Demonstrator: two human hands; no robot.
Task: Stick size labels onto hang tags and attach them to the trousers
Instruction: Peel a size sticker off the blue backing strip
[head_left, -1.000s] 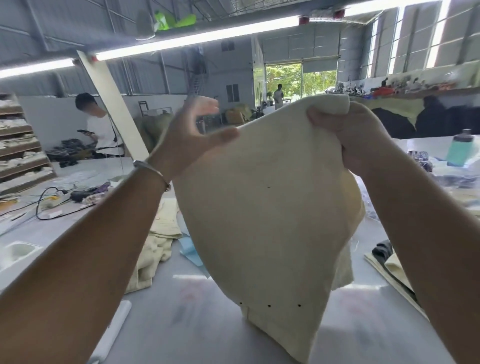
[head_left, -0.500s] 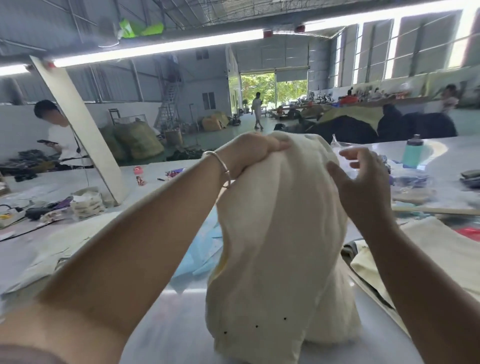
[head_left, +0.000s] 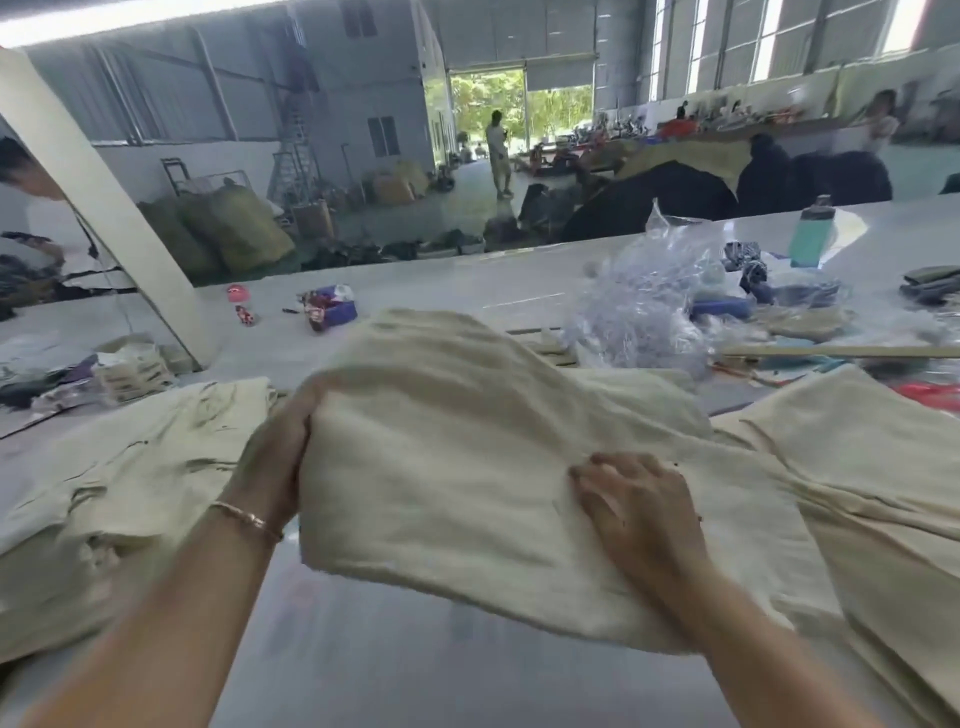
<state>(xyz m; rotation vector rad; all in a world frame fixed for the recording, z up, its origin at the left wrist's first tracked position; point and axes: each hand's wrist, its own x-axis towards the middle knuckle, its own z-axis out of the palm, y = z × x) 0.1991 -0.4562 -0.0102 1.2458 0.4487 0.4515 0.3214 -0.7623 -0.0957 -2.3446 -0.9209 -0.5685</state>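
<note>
Left hand (head_left: 275, 457) gripping left edge of folded cream trousers (head_left: 467, 467), fingers tucked under cloth, thumb side up, bracelet (head_left: 244, 517) at wrist. Right hand (head_left: 631, 512) resting flat on top of same trousers, fingers spread toward left. Trousers between both hands, lying on grey table (head_left: 363, 649). More cream trousers (head_left: 119, 483) heaped just left of left hand. Crumpled clear plastic (head_left: 644, 306) beyond right hand. Teal bottle (head_left: 811, 234) farther back right. Hang tags: cannot tell.

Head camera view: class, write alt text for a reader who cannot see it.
A person's left hand grips the edge of folded cream fabric trousers on a pale grey worktable, while the right hand presses flat on top.
</note>
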